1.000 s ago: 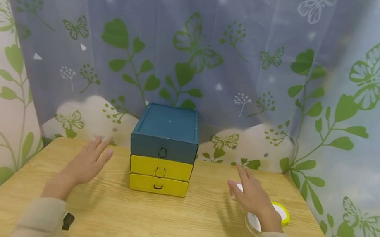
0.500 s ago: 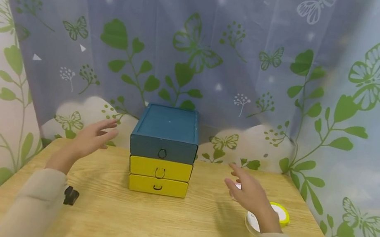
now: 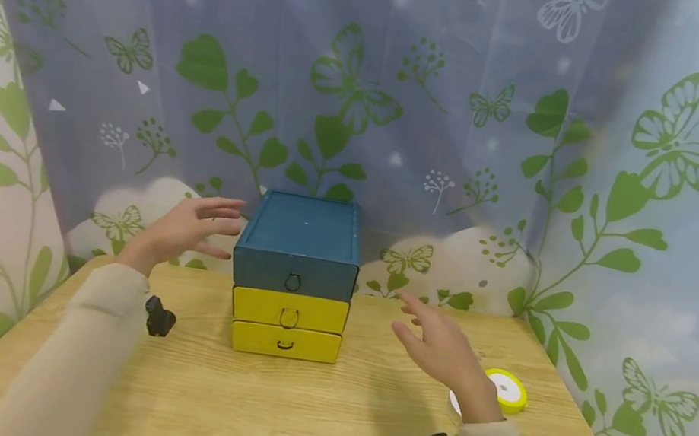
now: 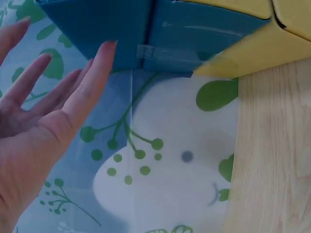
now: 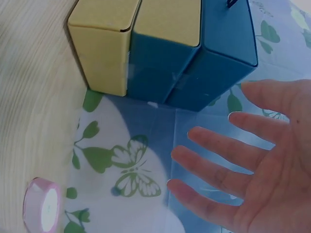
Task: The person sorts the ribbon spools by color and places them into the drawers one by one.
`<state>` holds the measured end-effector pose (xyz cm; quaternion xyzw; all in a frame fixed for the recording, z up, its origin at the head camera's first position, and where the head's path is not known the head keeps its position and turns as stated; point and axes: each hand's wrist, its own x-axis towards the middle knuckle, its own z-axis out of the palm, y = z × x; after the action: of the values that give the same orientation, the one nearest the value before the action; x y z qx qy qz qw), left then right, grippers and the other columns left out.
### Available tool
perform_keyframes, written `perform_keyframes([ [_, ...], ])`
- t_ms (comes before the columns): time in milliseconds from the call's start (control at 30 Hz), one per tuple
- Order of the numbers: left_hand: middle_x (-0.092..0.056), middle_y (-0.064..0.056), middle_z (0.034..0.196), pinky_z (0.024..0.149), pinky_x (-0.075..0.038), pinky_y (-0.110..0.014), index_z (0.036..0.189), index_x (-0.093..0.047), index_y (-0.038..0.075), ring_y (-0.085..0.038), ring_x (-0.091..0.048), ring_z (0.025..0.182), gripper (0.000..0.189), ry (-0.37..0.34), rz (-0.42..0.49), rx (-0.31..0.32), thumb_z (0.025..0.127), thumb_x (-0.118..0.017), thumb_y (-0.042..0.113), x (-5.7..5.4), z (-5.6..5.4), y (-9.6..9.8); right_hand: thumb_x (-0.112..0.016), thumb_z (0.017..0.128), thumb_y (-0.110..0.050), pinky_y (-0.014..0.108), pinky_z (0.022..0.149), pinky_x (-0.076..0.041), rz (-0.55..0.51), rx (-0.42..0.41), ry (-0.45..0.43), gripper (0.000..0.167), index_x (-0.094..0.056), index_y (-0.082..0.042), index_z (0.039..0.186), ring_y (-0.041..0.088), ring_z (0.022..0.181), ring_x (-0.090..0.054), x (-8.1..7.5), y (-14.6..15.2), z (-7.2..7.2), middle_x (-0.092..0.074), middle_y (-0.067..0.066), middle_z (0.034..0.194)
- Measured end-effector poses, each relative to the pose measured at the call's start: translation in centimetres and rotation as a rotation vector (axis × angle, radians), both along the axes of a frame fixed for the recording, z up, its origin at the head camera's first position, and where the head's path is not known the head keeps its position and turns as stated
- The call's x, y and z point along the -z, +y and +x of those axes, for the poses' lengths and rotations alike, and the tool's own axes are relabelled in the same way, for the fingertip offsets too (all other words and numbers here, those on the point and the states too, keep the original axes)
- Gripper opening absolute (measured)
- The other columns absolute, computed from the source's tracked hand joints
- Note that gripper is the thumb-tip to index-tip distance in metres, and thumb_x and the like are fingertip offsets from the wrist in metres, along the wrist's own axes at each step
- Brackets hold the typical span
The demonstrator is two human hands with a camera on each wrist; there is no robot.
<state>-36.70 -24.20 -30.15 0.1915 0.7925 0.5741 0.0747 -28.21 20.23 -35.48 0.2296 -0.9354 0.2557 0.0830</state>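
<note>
A stack of small drawers (image 3: pixel 295 271), blue on top and yellow in its two lower drawers, stands at the back middle of the table. Each drawer front carries a small dark ring pull. My left hand (image 3: pixel 191 226) is raised beside the blue top on its left, fingers spread and pointing at it. On the other side, my right hand (image 3: pixel 436 340) hovers over the table with fingers extended, apart from the stack. Neither hand holds anything. In the right wrist view the palm and spread fingers (image 5: pixel 218 141) face the blue side of the drawers.
A yellow-rimmed roll of tape (image 3: pixel 506 391) lies on the table (image 3: pixel 288 416) at right, with another white round thing partly behind the right wrist. A pink-edged roll (image 5: pixel 43 206) shows in the right wrist view. A butterfly-patterned curtain (image 3: pixel 369 98) hangs behind.
My left hand has risen and moved right, up to the blue top. The right hand has shifted slightly left towards the drawers. The drawers stay where they were.
</note>
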Motion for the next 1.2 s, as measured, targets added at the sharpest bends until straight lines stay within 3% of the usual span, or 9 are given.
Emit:
perform_keyframes([
  [167,-0.024,-0.017,0.171,0.1,-0.059,-0.056,0.163,-0.03,0.009,-0.045,-0.034,0.152,0.07,-0.087,-0.025,0.059,0.103,-0.065,0.021,-0.4,-0.7,0.1,-0.056,0.108,-0.031,0.062,0.101,-0.055,-0.006,-0.021,0.015,0.056,-0.041,-0.01,0.158,0.043,0.122,-0.066,-0.4,-0.6,0.3,-0.063,0.02,0.143],
  [433,-0.022,-0.021,0.171,0.103,-0.057,-0.055,0.163,-0.03,0.009,-0.046,-0.031,0.153,0.07,-0.102,-0.061,0.091,0.103,-0.065,0.017,-1.1,-1.4,0.5,-0.058,0.106,-0.025,0.06,0.102,-0.055,-0.027,-0.058,0.023,0.057,-0.041,-0.011,0.159,0.042,0.121,-0.067,-0.6,-1.5,0.7,-0.059,0.019,0.148],
  [700,-0.013,-0.022,0.172,0.11,-0.05,-0.062,0.164,-0.026,0.007,-0.047,-0.023,0.156,0.072,-0.169,-0.052,0.115,0.102,-0.063,0.01,-1.6,-1.5,0.5,-0.059,0.106,-0.026,0.058,0.1,-0.057,-0.009,-0.058,0.011,0.059,-0.039,-0.013,0.16,0.039,0.121,-0.068,-0.8,-2.8,1.0,-0.061,0.017,0.146],
  [933,-0.006,-0.02,0.174,0.108,-0.053,-0.059,0.166,-0.023,0.012,-0.046,-0.021,0.157,0.075,-0.208,-0.021,0.115,0.103,-0.063,0.011,-1.2,-1.8,0.5,-0.058,0.107,-0.027,0.056,0.101,-0.057,-0.018,-0.091,0.01,0.058,-0.039,-0.016,0.161,0.037,0.123,-0.067,-0.7,-3.8,1.0,-0.054,0.012,0.155],
  [1200,-0.011,-0.018,0.174,0.108,-0.054,-0.056,0.166,-0.026,0.018,-0.048,-0.02,0.157,0.072,-0.228,0.008,0.082,0.104,-0.063,0.018,-0.3,-1.9,0.8,-0.06,0.106,-0.026,0.055,0.104,-0.056,-0.034,-0.098,0.005,0.058,-0.041,-0.018,0.16,0.034,0.125,-0.067,-0.6,-5.4,0.5,-0.052,0.007,0.158],
])
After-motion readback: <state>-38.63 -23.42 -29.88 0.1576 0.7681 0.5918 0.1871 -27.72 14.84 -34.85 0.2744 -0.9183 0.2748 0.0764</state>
